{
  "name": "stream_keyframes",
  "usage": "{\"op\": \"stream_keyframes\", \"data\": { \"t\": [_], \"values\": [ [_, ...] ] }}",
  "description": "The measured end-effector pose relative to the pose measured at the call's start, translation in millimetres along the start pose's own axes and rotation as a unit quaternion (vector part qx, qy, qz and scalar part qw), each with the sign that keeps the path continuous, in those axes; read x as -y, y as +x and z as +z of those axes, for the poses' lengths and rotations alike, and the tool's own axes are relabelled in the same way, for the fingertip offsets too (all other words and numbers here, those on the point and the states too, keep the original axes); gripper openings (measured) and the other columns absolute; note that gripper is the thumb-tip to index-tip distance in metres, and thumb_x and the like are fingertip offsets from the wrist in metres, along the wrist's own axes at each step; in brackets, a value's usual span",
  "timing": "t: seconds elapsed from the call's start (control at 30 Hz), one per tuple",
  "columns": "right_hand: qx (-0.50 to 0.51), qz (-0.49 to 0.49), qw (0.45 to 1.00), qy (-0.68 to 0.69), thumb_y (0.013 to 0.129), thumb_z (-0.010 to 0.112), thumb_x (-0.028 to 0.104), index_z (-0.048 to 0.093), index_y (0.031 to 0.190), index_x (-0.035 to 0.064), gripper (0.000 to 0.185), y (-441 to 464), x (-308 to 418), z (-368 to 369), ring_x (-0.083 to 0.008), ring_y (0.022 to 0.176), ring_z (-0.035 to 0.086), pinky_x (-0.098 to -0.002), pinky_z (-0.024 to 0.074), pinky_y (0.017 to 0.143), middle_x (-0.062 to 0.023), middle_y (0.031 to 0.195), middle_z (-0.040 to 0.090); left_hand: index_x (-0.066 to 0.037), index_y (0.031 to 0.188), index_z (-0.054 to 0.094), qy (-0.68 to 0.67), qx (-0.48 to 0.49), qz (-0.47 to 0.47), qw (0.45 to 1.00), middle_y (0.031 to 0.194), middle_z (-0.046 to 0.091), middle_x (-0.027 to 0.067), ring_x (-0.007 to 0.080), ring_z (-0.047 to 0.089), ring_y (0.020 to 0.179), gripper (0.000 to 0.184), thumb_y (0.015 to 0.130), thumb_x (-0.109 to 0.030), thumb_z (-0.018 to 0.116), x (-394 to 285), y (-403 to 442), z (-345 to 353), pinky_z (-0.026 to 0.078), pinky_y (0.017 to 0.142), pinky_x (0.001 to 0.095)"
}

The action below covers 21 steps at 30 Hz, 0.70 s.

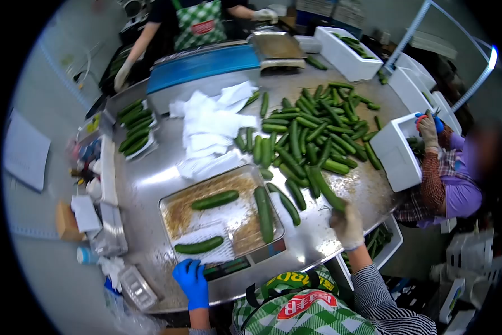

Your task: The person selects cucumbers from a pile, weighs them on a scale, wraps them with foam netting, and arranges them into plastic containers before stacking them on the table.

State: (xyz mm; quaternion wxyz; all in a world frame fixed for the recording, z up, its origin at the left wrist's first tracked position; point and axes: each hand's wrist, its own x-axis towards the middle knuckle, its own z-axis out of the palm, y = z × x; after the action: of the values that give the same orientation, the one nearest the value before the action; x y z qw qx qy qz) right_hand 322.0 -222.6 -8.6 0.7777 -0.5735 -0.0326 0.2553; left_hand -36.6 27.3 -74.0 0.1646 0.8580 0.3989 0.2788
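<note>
My right hand (348, 226), in a pale glove, is closed around the near end of a long cucumber (326, 191), which points toward the cucumber pile (318, 128). My left hand (189, 282), in a blue glove, is at the near left corner of a metal tray (172, 209), fingers slightly apart and nothing visible in them. Just beyond it, one cucumber (199, 245) lies on a white mesh sheet (217, 258) in the tray. Two more lie there, one cucumber (215, 200) at the back and another cucumber (263, 214) along the right side. A dark scale (228, 269) shows partly under the tray.
White paper sheets (206, 120) lie beyond the tray. A packed tray of cucumbers (134, 127) sits at the left. Across the table, a co-worker (200, 25) stands behind a blue-topped box (203, 67). Another co-worker (455, 173) handles a white foam box (396, 153) at the right.
</note>
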Motion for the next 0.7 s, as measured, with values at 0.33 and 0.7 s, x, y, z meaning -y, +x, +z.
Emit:
{"op": "stream_keyframes", "data": {
  "t": [0.33, 0.7],
  "values": [
    [-0.535, -0.047, 0.787, 0.305, 0.102, 0.050, 0.041, 0.061, 0.104, 0.0148, 0.029, -81, -95, -241, -0.0145, 0.062, 0.054, -0.0313, 0.0422, 0.056, -0.0029, 0.083, 0.065, -0.001, 0.098, 0.070, 0.059, 0.059, 0.041, 0.996, 0.099, 0.066, 0.0140, 0.0327, 0.059, 0.096, 0.019, 0.080, -0.009, 0.073, -20, 18, -19, 0.046, 0.087, 0.0437],
    [-0.181, -0.098, 0.871, -0.445, 0.095, 0.056, 0.027, 0.056, 0.132, 0.0000, 0.046, 104, 0, -21, -0.0314, 0.095, 0.068, -0.0385, 0.0523, 0.087, -0.0229, 0.106, 0.069, 0.000, 0.095, 0.070, 0.116, 0.097, 0.017, 0.988, 0.098, 0.066, 0.0163, 0.0347, 0.060, 0.094, 0.013, 0.085, -0.009, 0.066, -56, 32, -27, 0.045, 0.088, 0.0458]
  ]
}}
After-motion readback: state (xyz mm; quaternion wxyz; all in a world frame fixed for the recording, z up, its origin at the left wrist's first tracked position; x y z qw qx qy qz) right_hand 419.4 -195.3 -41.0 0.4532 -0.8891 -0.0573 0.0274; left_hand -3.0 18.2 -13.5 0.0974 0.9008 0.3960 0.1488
